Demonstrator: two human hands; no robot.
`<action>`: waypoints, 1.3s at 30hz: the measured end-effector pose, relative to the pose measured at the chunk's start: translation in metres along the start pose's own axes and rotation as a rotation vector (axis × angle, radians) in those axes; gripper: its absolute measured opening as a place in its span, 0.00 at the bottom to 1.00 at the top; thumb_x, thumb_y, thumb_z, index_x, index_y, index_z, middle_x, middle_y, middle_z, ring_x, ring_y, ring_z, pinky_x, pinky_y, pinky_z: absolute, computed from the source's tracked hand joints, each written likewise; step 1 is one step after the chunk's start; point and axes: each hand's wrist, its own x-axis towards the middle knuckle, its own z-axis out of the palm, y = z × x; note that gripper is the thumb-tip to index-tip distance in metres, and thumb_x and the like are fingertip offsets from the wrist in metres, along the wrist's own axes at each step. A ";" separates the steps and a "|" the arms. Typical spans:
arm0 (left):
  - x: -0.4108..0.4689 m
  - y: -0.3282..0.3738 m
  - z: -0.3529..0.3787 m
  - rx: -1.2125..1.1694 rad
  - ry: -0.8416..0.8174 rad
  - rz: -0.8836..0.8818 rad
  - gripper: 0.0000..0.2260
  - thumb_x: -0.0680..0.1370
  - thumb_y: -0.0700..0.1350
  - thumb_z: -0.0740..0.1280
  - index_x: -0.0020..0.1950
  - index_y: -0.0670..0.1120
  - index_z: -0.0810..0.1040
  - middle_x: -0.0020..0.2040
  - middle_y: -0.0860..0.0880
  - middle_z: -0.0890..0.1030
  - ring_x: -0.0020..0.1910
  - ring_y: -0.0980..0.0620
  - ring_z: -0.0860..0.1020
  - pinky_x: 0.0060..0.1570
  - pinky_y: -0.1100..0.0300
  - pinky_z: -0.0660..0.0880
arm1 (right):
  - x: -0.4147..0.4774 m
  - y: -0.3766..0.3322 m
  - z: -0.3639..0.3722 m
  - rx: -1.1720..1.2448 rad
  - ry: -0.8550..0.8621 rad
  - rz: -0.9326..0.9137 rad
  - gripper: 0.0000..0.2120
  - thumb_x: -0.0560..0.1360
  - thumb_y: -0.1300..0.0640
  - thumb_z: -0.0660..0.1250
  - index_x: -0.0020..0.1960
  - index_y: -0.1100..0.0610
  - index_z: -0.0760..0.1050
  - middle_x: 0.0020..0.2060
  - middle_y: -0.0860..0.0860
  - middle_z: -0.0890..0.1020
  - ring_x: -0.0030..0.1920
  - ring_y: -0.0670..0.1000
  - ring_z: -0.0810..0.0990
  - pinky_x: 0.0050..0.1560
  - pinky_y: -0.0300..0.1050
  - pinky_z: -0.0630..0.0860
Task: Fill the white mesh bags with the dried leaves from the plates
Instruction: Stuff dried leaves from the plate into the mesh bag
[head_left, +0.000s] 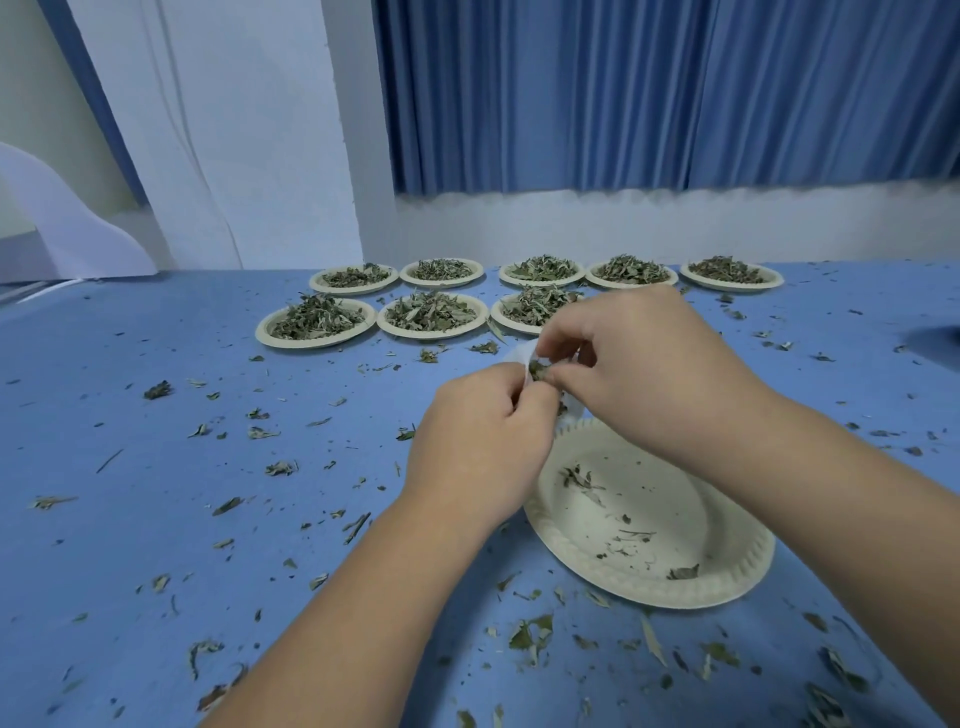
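Observation:
My left hand (480, 441) and my right hand (639, 364) meet above the far rim of a near paper plate (727, 582). Between them is a white mesh bag (522, 356), mostly hidden by my fingers. The left hand pinches the bag's edge. With curled fingers my right hand pinches dried leaves (539, 370) at the bag's mouth. Only a few leaf scraps lie on the near plate. Several plates heaped with dried leaves (428, 312) stand in two rows at the back of the table.
A blue table surface (156, 519) is strewn with loose leaf bits all around. Behind the table are a white wall and a blue curtain (675, 93). A dark shape (935, 340) lies at the right edge.

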 end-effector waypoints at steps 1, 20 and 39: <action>0.000 0.000 0.000 0.003 -0.006 -0.001 0.11 0.66 0.54 0.54 0.26 0.53 0.67 0.23 0.54 0.67 0.26 0.54 0.63 0.29 0.56 0.62 | -0.001 0.001 0.001 -0.012 0.010 -0.003 0.02 0.72 0.55 0.71 0.44 0.50 0.82 0.37 0.44 0.81 0.40 0.47 0.78 0.46 0.46 0.77; 0.003 -0.003 -0.001 -0.082 -0.001 -0.074 0.14 0.66 0.51 0.55 0.32 0.39 0.67 0.32 0.40 0.73 0.30 0.50 0.66 0.32 0.53 0.63 | -0.034 0.064 -0.022 0.116 -0.568 0.034 0.23 0.68 0.52 0.76 0.52 0.27 0.73 0.47 0.26 0.72 0.45 0.30 0.72 0.44 0.34 0.69; 0.005 -0.007 -0.001 -0.047 0.025 -0.088 0.16 0.66 0.50 0.56 0.34 0.36 0.68 0.35 0.37 0.75 0.29 0.51 0.66 0.31 0.54 0.64 | -0.029 0.070 0.039 0.081 -0.577 -0.006 0.23 0.71 0.43 0.71 0.65 0.39 0.73 0.48 0.34 0.69 0.43 0.34 0.69 0.46 0.32 0.64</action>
